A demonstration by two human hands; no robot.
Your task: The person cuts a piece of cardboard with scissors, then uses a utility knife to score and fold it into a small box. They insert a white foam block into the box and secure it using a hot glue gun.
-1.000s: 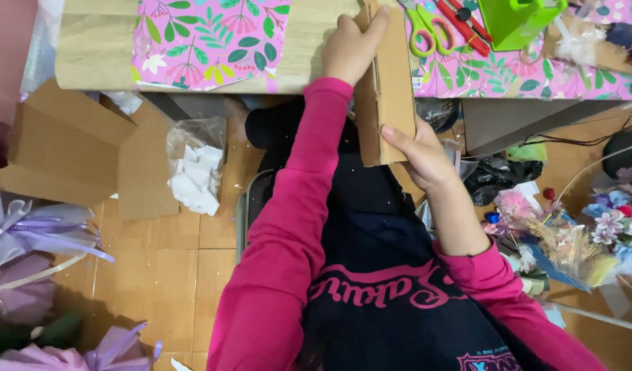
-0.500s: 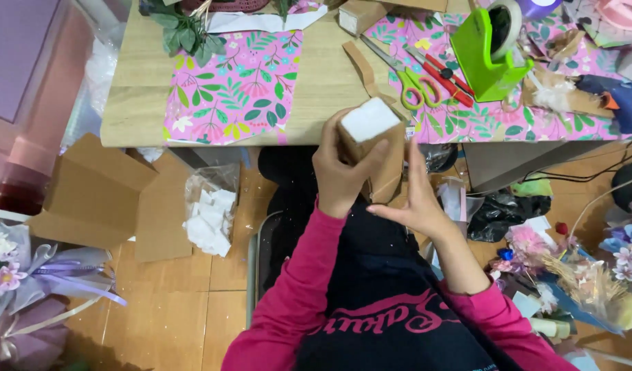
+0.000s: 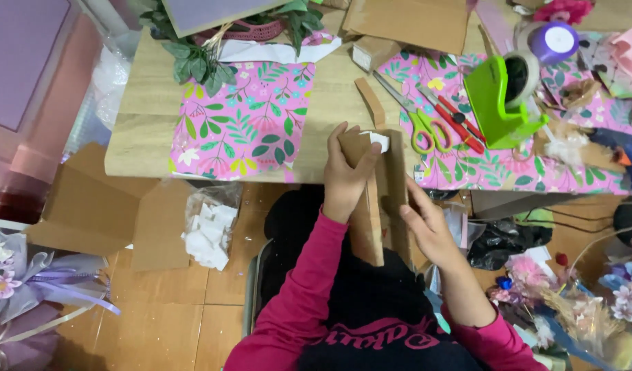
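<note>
I hold a brown cardboard box (image 3: pixel 383 199) upright at the table's near edge. My left hand (image 3: pixel 348 175) grips its top left corner, fingers curled over the rim beside a white foam piece (image 3: pixel 378 140) showing inside. My right hand (image 3: pixel 427 230) presses flat against the box's right side, lower down. Both sleeves are pink. A loose cardboard strip (image 3: pixel 369 101) lies on the table just behind the box.
On the wooden table (image 3: pixel 144 137) lie pink floral paper (image 3: pixel 244 117), green-handled scissors (image 3: pixel 419 124), red pliers (image 3: pixel 460 127), a green tape dispenser (image 3: pixel 501 96) and leafy greenery (image 3: pixel 192 55). Flat cardboard (image 3: pixel 89 206) and a bag of white foam pieces (image 3: pixel 207 230) sit on the floor at left.
The box has turned more upright and come nearer the table edge. My left hand moved from cupping its top to gripping the upper corner. The view has tilted up toward the table.
</note>
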